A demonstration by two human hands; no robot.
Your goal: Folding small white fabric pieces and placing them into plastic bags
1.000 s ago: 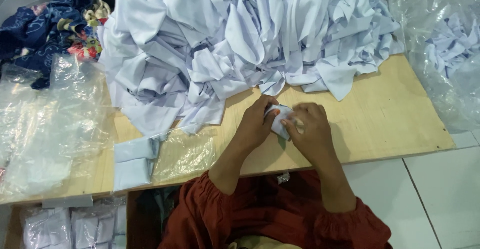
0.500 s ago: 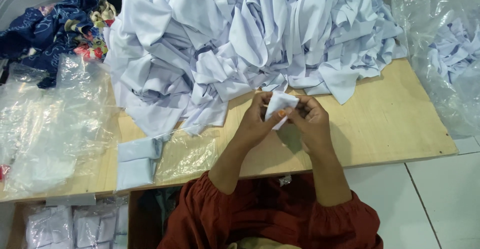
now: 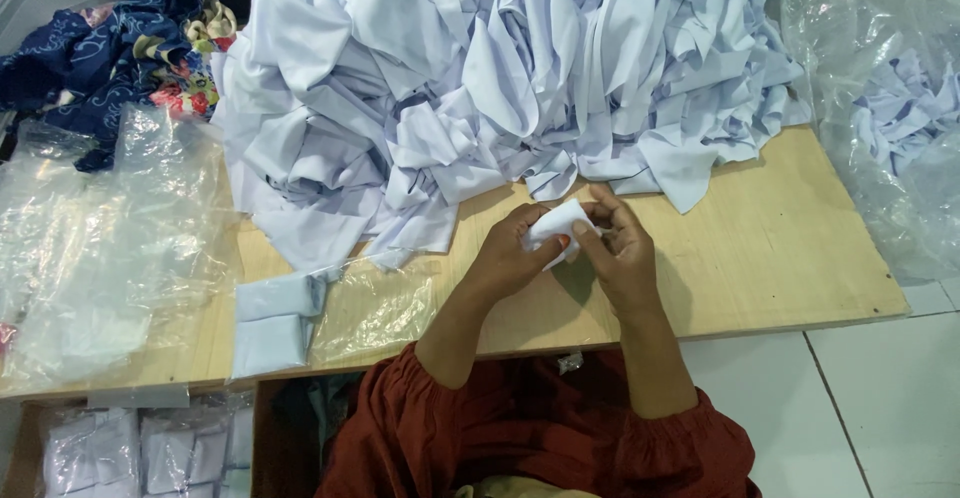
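A small folded white cloth [image 3: 556, 225] is pinched between both of my hands just above the wooden table [image 3: 780, 238]. My left hand [image 3: 512, 256] grips its lower left side with thumb and fingers. My right hand [image 3: 622, 246] holds its right edge. A big heap of white cloths [image 3: 500, 68] lies right behind my hands. Two folded white cloths [image 3: 270, 320] lie at the table's front left, next to a clear plastic bag [image 3: 375, 303].
Loose clear plastic bags [image 3: 100, 248] cover the left of the table. A dark blue flowered fabric [image 3: 110, 48] lies at the back left. At the right, a clear bag of white cloths [image 3: 900, 108]. Packed white cloths in bags [image 3: 140, 453] sit below left. White floor tiles [image 3: 880, 398] show lower right.
My hands lifted the small cloth off the table, turned and folded it, then lowered it slightly. The cloth now looks narrower and sits between my fingertips.
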